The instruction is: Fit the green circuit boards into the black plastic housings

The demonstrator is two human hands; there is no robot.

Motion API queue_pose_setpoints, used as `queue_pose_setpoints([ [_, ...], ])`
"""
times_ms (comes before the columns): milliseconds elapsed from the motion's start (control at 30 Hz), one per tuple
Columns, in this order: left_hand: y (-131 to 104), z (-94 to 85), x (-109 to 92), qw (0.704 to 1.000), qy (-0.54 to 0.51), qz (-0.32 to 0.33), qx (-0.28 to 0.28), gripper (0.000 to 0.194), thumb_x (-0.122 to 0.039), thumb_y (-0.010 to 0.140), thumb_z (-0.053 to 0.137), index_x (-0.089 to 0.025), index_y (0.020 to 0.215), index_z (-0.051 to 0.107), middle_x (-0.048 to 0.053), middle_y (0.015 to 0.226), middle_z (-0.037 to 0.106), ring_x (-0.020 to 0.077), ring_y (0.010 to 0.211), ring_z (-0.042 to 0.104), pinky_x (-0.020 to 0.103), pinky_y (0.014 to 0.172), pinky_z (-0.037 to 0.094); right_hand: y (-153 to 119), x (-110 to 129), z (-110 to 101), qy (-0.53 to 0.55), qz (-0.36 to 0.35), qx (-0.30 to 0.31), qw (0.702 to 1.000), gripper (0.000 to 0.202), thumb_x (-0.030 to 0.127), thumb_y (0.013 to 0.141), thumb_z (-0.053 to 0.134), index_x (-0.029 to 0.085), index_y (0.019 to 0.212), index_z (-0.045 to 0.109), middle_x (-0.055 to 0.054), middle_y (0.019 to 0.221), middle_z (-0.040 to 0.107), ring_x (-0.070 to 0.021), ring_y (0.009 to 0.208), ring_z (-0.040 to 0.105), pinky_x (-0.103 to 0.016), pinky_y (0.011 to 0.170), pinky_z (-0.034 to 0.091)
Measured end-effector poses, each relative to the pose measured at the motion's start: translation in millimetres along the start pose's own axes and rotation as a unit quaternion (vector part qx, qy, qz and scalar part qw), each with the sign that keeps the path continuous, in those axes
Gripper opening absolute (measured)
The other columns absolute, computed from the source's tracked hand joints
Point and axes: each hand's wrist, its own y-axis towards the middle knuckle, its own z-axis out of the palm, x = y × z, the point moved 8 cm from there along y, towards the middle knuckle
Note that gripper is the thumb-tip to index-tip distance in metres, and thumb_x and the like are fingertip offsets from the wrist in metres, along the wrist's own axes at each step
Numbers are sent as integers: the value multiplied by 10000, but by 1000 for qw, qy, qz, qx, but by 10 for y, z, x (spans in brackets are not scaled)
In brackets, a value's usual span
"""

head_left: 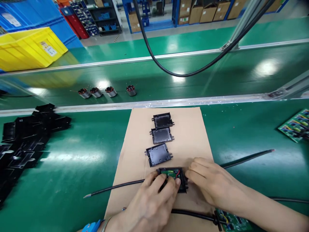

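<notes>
Board (172, 173) sits in its case (183, 189) near six o'clock, probably light and fragile; I'd take the case's likely stiffer edges. Left hand (154, 197) curls over both, right hand (213, 180) beside; grips unclear.

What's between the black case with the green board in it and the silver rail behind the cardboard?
Between the case and the rail, three open trays lie in a row on the cardboard, in the head view.

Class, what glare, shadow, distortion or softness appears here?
Head view: reflections glare off the green tabletop; a shadow lies beneath the right hand on the cardboard sheet; the yellow crate seems stretched toward the edge; background cardboard boxes look softer than the black casings.
</notes>
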Motion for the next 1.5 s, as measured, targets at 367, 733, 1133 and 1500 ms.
queue_pose_setpoints([
  [367,52,-2,10,999,-18,-20,40,432,-135,945,369,-71,1366,444,84,1007,656,228,961,563,376,871,442,-11,40,-28,-9,18,-12,1000,224,18,812,378,172,728,517,-49,775,507,-191,718,403,-334,633,331],
  [733,29,-74,36,999,-35,-14,-38,416,-79,918,378,-118,1305,526,66,1087,652,219,998,556,377,906,449,-4,-14,-24,37,51,-2,998,205,61,869,388,170,813,551,-54,845,524,-206,796,445,-362,717,369],
  [1133,-149,-346,611,936,-264,-230,-42,480,-117,772,601,-204,1236,509,90,1232,504,235,1143,487,403,946,480,-68,-16,-46,53,57,-22,997,140,127,894,447,180,908,576,-56,886,516,-229,841,445,-397,753,371],
  [1500,-113,-196,514,955,-235,-182,-14,602,-157,781,692,-188,1320,425,93,1210,580,259,1100,512,433,956,470,381,349,-46,-124,-7,-64,990,143,138,740,704,203,747,577,-22,794,511,-208,759,443,-333,599,319],
])
